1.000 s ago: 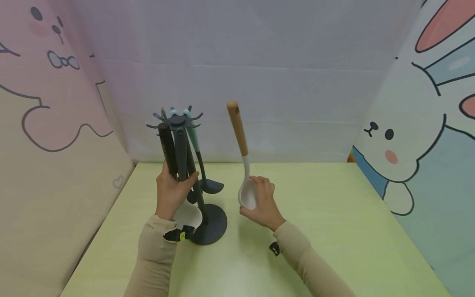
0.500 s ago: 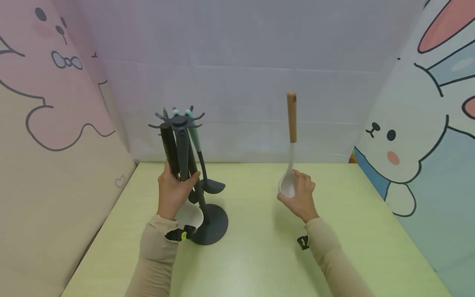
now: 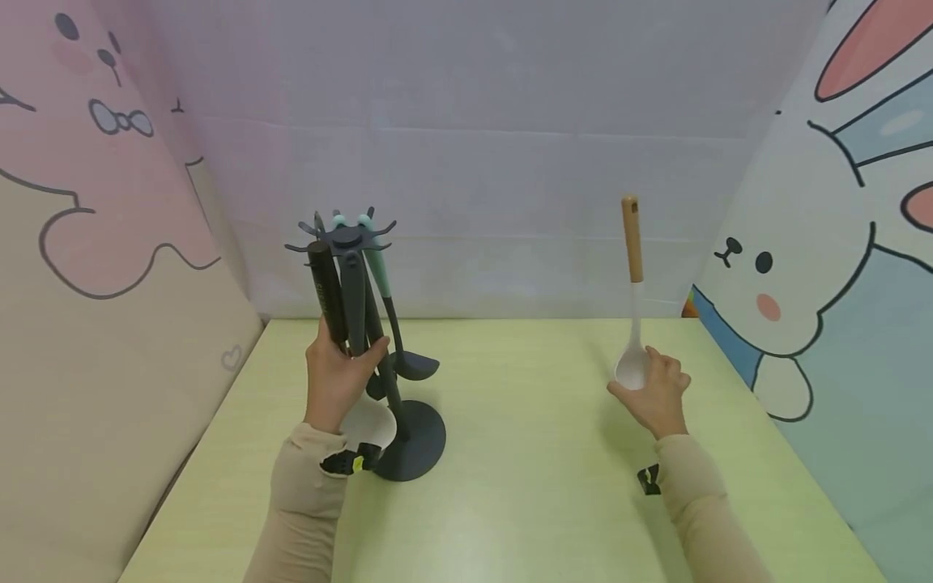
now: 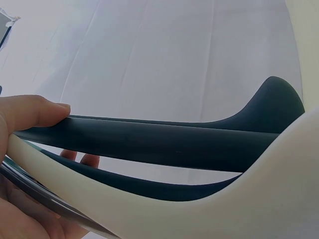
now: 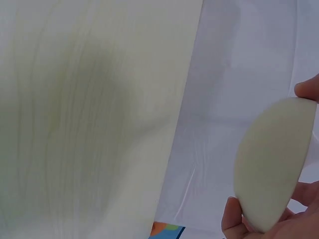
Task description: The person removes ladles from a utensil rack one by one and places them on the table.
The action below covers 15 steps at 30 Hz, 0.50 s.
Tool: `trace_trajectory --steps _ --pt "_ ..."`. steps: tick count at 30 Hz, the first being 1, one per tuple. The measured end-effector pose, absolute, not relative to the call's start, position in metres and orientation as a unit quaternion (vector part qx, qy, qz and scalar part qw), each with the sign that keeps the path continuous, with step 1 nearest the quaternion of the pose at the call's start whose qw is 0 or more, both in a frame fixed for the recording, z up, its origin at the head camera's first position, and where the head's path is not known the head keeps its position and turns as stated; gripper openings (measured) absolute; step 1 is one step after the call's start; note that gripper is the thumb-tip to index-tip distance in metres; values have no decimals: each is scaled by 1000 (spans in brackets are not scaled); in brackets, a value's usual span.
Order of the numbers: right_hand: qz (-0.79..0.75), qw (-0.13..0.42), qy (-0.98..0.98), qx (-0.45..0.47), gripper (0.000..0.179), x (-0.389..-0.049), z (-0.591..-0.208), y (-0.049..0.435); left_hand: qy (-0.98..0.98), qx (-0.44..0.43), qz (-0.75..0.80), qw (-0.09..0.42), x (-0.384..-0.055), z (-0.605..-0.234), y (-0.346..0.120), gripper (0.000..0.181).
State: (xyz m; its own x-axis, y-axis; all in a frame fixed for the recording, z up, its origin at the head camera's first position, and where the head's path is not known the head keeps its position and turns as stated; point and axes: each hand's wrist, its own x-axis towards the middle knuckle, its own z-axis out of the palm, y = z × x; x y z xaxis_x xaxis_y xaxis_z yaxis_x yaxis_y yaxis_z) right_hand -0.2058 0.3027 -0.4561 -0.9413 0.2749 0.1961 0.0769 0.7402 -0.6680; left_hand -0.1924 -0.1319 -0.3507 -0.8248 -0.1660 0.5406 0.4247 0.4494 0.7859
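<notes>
My left hand (image 3: 338, 380) grips a dark rotating-style utensil stand (image 3: 421, 449) around its upright and the utensils hanging there. In the left wrist view the thumb lies on the dark post (image 4: 164, 142), with a cream utensil neck (image 4: 149, 204) beside it. Away to the right, my right hand (image 3: 658, 397) holds a white ladle with a wooden handle (image 3: 632, 243) by its bowl, handle pointing up. Thumb and fingers pinch opposite edges of the ladle bowl (image 5: 274, 164) in the right wrist view. The ladle is above the table, apart from the stand.
On the stand hang a dark ladle with a mint handle (image 3: 377, 275), a black-handled utensil (image 3: 325, 291) and a white-bowled one (image 3: 372, 423), partly covered by my left wrist. Behind the pale table (image 3: 525, 486) rises a plain curtain (image 3: 510, 162); printed cartoon panels stand at both sides.
My right hand has carried the white ladle to the right, away from the stand, and its handle has come more upright. The left hand and stand stay in place.
</notes>
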Motion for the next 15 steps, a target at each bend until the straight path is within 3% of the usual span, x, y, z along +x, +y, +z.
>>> trace_trajectory --steps 15 --pt "280 72 -946 -145 85 -181 -474 377 -801 -74 -522 283 -192 -351 -132 43"
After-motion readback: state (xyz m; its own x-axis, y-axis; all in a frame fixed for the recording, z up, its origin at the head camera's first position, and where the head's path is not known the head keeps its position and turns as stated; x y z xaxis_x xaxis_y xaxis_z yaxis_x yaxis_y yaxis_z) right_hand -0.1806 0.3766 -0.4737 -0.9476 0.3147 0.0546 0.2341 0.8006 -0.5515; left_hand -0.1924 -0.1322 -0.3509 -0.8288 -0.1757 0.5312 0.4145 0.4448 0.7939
